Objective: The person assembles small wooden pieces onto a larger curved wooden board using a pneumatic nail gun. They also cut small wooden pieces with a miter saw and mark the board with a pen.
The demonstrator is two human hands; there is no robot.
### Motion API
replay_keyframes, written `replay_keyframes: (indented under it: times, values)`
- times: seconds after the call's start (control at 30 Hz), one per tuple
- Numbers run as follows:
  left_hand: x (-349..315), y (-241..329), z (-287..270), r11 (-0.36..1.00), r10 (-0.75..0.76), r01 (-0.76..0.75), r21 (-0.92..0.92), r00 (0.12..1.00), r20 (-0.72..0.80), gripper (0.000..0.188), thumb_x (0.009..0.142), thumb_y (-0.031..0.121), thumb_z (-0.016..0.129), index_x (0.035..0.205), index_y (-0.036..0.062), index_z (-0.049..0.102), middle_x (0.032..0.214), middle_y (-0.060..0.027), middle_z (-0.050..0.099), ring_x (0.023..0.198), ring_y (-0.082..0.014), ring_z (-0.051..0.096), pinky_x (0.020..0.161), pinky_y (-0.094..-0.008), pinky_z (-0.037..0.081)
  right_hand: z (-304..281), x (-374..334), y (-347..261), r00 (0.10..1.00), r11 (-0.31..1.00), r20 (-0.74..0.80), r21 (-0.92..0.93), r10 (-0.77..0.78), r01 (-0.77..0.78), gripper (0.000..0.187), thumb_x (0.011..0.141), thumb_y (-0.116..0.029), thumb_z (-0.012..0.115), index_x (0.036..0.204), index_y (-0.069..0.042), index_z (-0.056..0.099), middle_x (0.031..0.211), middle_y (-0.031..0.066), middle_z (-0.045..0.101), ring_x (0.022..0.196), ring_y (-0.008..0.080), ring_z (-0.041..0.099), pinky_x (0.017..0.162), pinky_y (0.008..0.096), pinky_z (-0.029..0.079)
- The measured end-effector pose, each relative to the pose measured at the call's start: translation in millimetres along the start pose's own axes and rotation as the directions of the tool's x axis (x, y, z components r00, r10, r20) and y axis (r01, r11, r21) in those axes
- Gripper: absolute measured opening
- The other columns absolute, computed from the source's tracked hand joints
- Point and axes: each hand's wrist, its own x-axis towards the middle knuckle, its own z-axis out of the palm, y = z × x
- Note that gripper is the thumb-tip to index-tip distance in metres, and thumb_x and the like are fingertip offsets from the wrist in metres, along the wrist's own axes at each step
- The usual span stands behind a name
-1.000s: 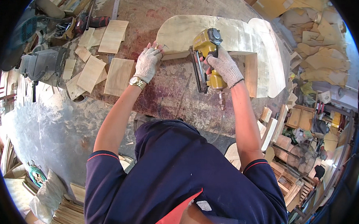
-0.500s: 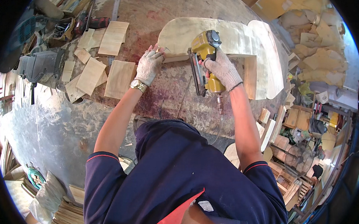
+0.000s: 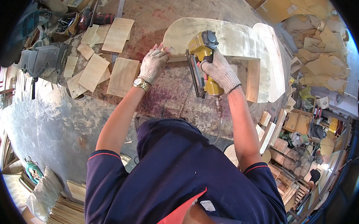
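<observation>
Head view, stained brown table point(image 3: 168, 92), gloved right hand point(image 3: 222, 72) gripping a yellow nail gun point(image 3: 202, 51) at one o'clock, pale curved wood point(image 3: 236, 35) just behind, left hand point(image 3: 154, 64) at eleven, can't tell its hold, flat wood pieces point(image 3: 123, 77) at ten, fan point(image 3: 297, 159) at four.

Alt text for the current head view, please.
A person's gloved right hand holds a yellow nail gun above a stained workbench, near a rounded wooden frame; the gloved left hand is close to its left end. Small boards lie further left.
</observation>
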Motion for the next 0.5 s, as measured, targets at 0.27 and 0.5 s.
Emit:
replay_keyframes:
  times: [0.27, 0.5]
  values:
    - [0, 2, -8, 0.982, -0.14, 0.152, -0.115, 0.984, 0.109, 0.051, 0.092, 0.015, 0.07, 0.14, 0.0099, 0.055, 0.143, -0.0159, 0.061, 0.134, -0.0337, 0.057, 0.121, -0.046, 0.039, 21, -4, -5, 0.997, 0.991, 0.076, 0.133, 0.003, -0.013, 0.055, 0.088, -0.018, 0.067, 0.136, -0.001, 0.046, 0.093, 0.01, 0.066, 0.058, 0.0154, 0.065, 0.059, 0.033, 0.056]
    - [0, 6, -11, 0.986, -0.11, 0.118, -0.117, 0.991, 0.076, 0.073, 0.086, 0.02, 0.076, 0.149, 0.0033, 0.043, 0.142, -0.0221, 0.059, 0.132, -0.0368, 0.056, 0.121, -0.0465, 0.037, 33, 0, -4, 0.995, 0.994, 0.099, 0.108, -0.014, 0.004, 0.056, 0.089, -0.015, 0.063, 0.14, -0.001, 0.045, 0.102, 0.0103, 0.068, 0.06, 0.0135, 0.063, 0.059, 0.0307, 0.056]
